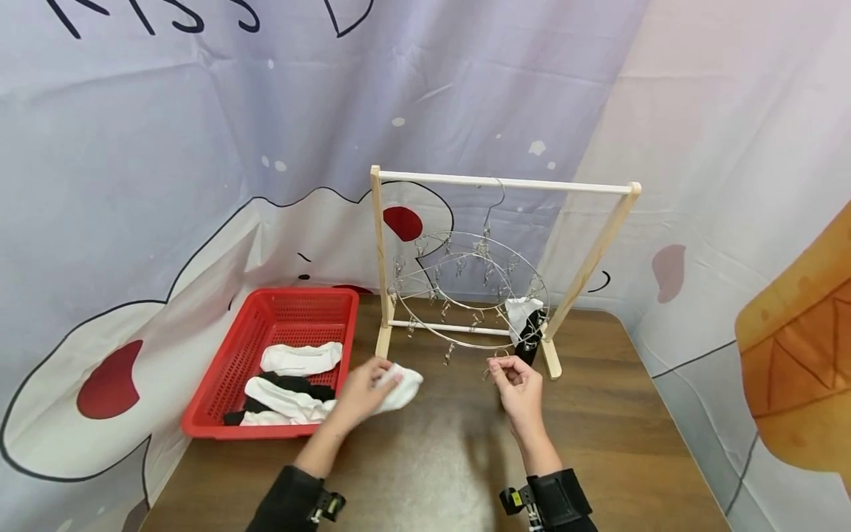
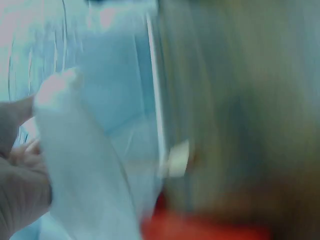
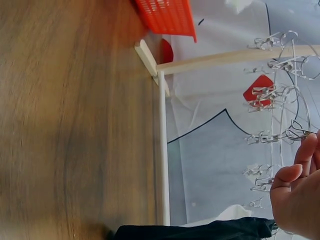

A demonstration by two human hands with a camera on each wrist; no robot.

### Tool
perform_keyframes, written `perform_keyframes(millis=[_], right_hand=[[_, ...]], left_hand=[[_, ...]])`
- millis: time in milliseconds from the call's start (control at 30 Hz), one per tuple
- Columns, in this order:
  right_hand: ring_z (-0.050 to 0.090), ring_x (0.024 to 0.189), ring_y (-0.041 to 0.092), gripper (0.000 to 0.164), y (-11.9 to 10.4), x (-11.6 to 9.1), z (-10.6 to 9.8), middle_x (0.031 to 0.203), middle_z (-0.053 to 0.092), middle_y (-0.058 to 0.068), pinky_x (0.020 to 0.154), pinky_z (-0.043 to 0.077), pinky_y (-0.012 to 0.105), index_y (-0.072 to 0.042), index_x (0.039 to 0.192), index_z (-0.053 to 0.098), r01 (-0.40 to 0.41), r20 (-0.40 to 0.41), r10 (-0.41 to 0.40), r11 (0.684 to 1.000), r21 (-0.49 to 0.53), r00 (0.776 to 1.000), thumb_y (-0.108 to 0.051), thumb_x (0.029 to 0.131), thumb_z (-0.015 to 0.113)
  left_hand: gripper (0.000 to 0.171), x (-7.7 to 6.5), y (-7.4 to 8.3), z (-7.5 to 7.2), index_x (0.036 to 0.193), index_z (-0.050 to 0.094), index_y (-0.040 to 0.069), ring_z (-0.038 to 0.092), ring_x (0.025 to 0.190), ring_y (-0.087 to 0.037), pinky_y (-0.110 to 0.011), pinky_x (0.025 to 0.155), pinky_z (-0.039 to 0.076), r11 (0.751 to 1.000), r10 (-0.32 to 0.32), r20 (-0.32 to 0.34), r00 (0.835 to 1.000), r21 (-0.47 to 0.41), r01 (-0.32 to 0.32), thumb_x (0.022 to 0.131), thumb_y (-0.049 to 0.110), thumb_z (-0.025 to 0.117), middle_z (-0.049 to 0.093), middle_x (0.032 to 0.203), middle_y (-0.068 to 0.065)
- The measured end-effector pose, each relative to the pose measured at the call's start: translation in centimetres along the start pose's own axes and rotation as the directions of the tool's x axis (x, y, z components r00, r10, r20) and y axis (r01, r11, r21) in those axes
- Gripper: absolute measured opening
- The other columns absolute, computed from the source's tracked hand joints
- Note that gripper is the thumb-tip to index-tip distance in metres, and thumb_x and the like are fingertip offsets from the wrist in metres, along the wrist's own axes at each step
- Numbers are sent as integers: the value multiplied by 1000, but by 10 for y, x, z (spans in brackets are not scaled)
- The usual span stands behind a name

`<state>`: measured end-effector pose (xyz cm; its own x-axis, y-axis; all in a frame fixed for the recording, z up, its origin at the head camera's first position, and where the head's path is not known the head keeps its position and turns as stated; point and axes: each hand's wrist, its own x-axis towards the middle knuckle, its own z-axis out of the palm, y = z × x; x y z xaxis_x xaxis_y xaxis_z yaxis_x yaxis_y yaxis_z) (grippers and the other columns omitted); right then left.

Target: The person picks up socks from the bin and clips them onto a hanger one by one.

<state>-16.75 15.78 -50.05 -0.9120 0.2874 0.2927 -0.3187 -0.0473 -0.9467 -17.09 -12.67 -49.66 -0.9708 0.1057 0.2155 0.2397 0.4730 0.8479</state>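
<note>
My left hand (image 1: pixel 366 391) holds a white sock (image 1: pixel 403 387) between thumb and fingers, just right of the red basket. Up close in the left wrist view, the white sock (image 2: pixel 82 160) hangs from that hand (image 2: pixel 22 180), blurred. At the front rim of the round metal clip hanger (image 1: pixel 465 346), my right hand (image 1: pixel 520 388) pinches a small wire clip (image 3: pixel 299 132) with thumb and fingertips. A black sock (image 1: pixel 528 341) and a white sock (image 1: pixel 521 312) hang from the hanger's right side, beside the right hand.
A wooden rack (image 1: pixel 505 181) carries the hanger by its hook on the top bar. The red basket (image 1: pixel 266 310) at the left contains several white and black socks. Brown tabletop (image 1: pixel 432 458) lies under both hands, with a printed cloth (image 1: pixel 319 111) behind.
</note>
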Motion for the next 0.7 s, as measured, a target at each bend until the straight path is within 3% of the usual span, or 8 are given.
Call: perform_keyframes(millis=[100,300,400,500,633,700], right_hand=[[69,75,10,9,-4,0,4,88,76,4,64,52,16,17,86,64,28,20,-29,999,24,999,12,91,68],[70,80,13,10,-8,-3,11,89,75,7,69,54,16,19,84,61,105,74,-110,992,71,991,15,90,68],[70,83,12,8,-6,-5,11,90,73,9,70,54,17,16,83,63,147,95,-154,986,76,984,16,89,67],[69,85,12,9,-6,-7,10,91,72,12,69,53,17,12,83,65,185,107,-191,981,62,976,18,89,66],[69,87,14,11,-6,-8,8,92,71,15,70,53,17,12,83,66,221,110,-225,974,43,968,22,87,64],[70,89,16,11,-7,-9,7,93,71,17,72,53,18,12,82,65,233,113,-236,972,39,965,22,87,64]], left_hand=[[20,-4,6,35,107,65,0,73,92,-25,-28,74,57,986,-47,107,993,-156,63,96,16,72,76,105,-18],[27,-5,29,81,117,62,-7,69,78,-16,-25,67,54,920,-90,105,990,-373,123,100,14,65,76,104,-22],[31,-5,45,94,119,63,-9,67,74,-12,-23,63,53,884,-100,106,989,-448,137,100,15,64,75,103,-23],[31,-5,58,102,121,63,-9,65,68,-10,-21,59,52,836,-119,148,982,-518,179,102,15,62,75,100,-23],[30,-6,65,107,123,59,-7,62,65,-9,-20,58,50,783,-105,220,970,-583,217,104,15,58,75,93,-17],[28,-7,64,108,124,57,-6,62,66,-9,-21,58,50,776,-78,242,967,-594,211,105,14,56,73,91,-14]])
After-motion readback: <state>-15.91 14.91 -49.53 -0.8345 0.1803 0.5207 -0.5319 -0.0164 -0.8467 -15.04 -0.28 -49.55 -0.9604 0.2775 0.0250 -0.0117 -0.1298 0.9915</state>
